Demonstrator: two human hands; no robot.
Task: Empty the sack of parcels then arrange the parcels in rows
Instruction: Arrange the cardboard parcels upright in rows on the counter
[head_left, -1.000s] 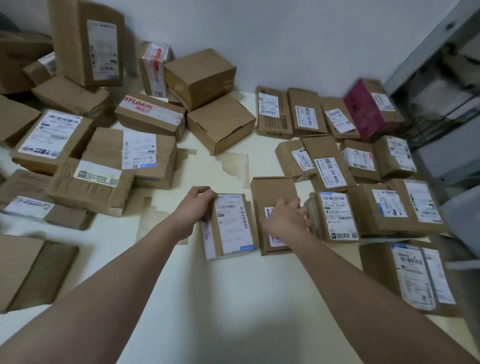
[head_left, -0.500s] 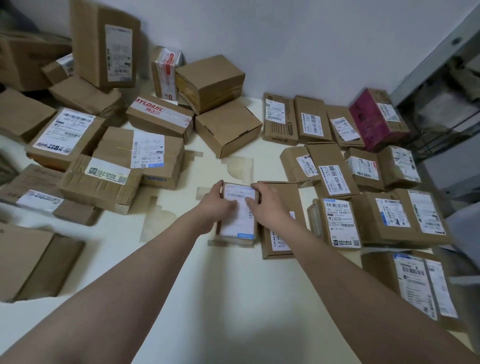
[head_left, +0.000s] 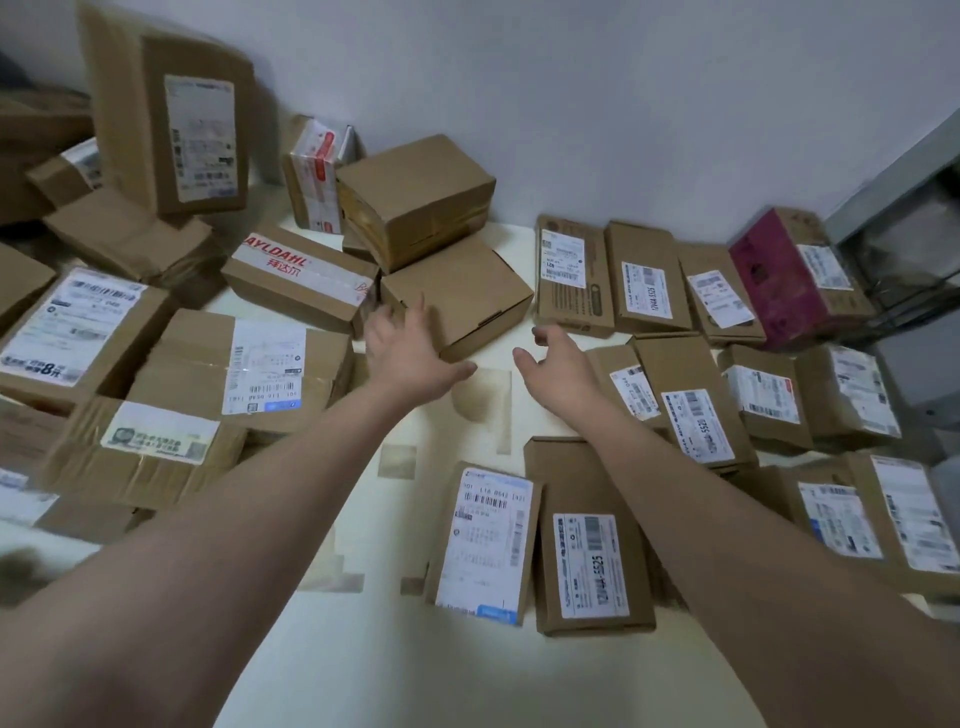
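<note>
Brown cardboard parcels cover a white table (head_left: 363, 649). On the right they lie flat in rows, labels up. A small labelled parcel (head_left: 485, 540) lies at the left end of the near row, beside another flat parcel (head_left: 589, 545). A plain square box (head_left: 467, 296) sits mid-table. My left hand (head_left: 410, 348) is open, fingers spread, at that box's left front corner. My right hand (head_left: 556, 364) is open just right of it, holding nothing. No sack is in view.
Unsorted boxes are heaped at the left and back, among them a tall upright box (head_left: 182, 124) and one taped AYLDAHL (head_left: 301, 280). A magenta box (head_left: 779, 275) stands at the back right by the wall. A grey shelf frame (head_left: 904, 171) borders the right.
Both hands have let go of the small labelled parcel, which now lies flat in the near row. They have moved forward to the plain square box, and the view has come closer.
</note>
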